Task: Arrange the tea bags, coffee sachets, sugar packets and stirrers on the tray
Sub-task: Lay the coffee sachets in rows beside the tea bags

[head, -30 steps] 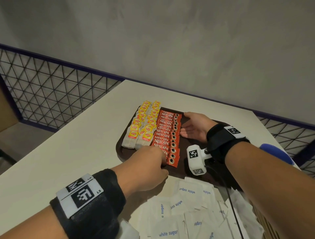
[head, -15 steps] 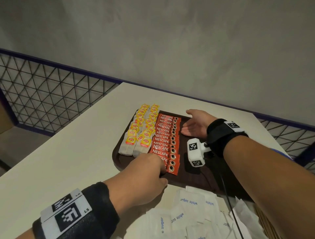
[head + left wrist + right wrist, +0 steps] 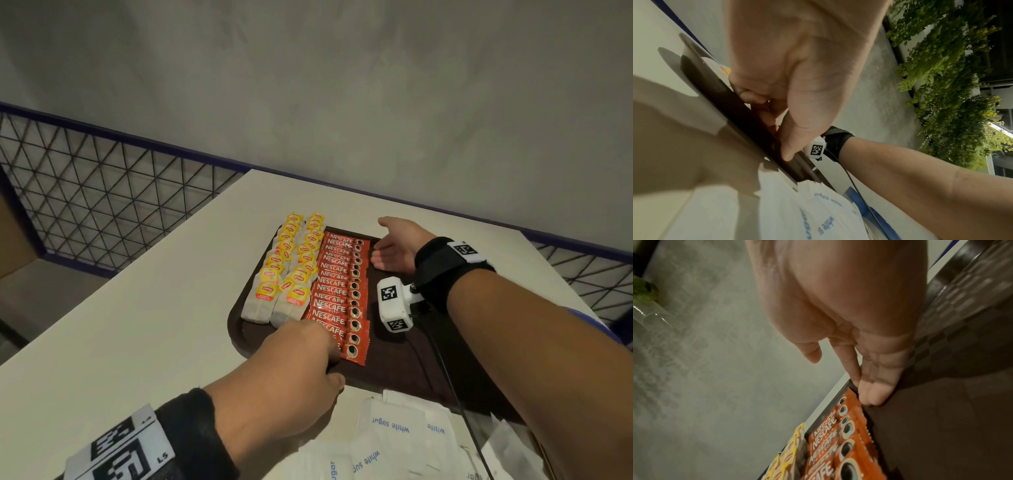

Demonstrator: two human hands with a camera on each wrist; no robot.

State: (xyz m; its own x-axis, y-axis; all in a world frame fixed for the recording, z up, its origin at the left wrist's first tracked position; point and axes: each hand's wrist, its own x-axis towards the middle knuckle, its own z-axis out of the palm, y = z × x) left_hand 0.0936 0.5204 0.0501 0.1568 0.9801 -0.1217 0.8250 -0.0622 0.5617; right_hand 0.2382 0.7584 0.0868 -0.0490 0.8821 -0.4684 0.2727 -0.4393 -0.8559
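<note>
Tray (image 3: 404,373): dark brown, on a pale table (image 3: 137,325), near its far corner.

Tea bags (image 3: 291,270): two overlapping columns at the tray's left side, yellow tags reading "Lipton".

Coffee sachets (image 3: 337,291): one overlapping red column just right of the tea bags, each printed "NESCAFE" with a coffee-cup picture.

Sugar packets (image 3: 394,431): loose white heap on the table at the tray's near edge, blue lettering "white sugar", seen upside down.

Left hand (image 3: 294,366): at the near end of the sachet column, fingers curled down onto the nearest sachets, thumb at the tray's near rim; whether it pinches one cannot be told.

Right hand (image 3: 397,246): at the column's far end, fingers straight and together, tips against the farthest sachet's right edge, holding nothing.

Wristbands (image 3: 445,263): black, carrying square black-and-white markers; left one lettered "LS".
</note>
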